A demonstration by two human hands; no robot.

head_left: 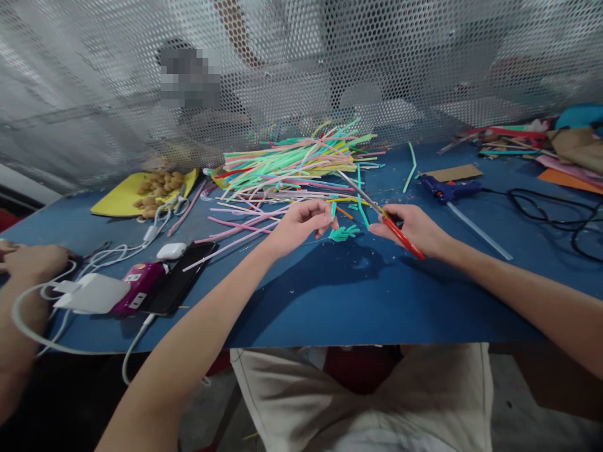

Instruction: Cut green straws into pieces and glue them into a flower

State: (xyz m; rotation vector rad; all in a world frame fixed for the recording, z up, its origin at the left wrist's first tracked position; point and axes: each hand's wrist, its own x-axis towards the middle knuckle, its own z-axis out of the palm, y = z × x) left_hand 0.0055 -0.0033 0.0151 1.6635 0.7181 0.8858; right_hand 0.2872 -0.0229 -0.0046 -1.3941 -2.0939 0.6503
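My left hand (pixel 308 223) is closed, pinching a short teal pipe cleaner piece (pixel 334 209) upright between thumb and fingers. Fingers of my right hand (pixel 409 227) wrap round the red handles of a pair of scissors (pixel 398 233), whose blades point up and left over the table. A longer bent teal pipe cleaner (pixel 360 196) runs behind the blades, its lower end at my right fingertips; I cannot tell if they touch it. Just below my left fingertips lies a leafy teal cluster (pixel 345 234). Small teal snippets (pixel 353 206) lie behind it.
A large pile of coloured pipe cleaners (pixel 292 160) fills the back. To the right are a blue glue gun (pixel 440 187), its black cable and cardboard (pixel 450 172). At left sit a phone (pixel 181 279), a purple power strip (pixel 139 289), a yellow tray (pixel 113 198) and another person's arm (pixel 31 276).
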